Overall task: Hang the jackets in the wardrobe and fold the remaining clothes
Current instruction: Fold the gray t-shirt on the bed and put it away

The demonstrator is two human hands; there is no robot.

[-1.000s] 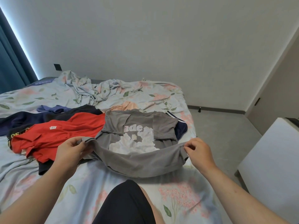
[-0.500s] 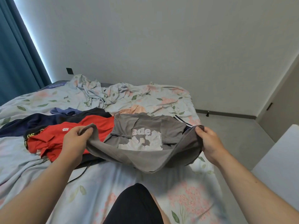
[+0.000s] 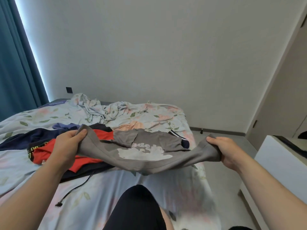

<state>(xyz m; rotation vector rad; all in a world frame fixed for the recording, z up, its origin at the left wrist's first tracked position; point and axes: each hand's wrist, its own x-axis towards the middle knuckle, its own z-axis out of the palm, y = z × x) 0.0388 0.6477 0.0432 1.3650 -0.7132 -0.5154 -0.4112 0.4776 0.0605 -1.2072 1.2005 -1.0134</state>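
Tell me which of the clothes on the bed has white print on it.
The grey T-shirt, held at its hem by both hands. The red, navy and peach garments beside it show no white print.

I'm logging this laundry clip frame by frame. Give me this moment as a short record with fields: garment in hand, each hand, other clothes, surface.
garment in hand: grey T-shirt with white print, hem lifted off the bed, sleeves folded in
left hand: grips the hem's left corner
right hand: grips the hem's right corner
other clothes: red garment, navy garment, peach garment
surface: floral bedsheet
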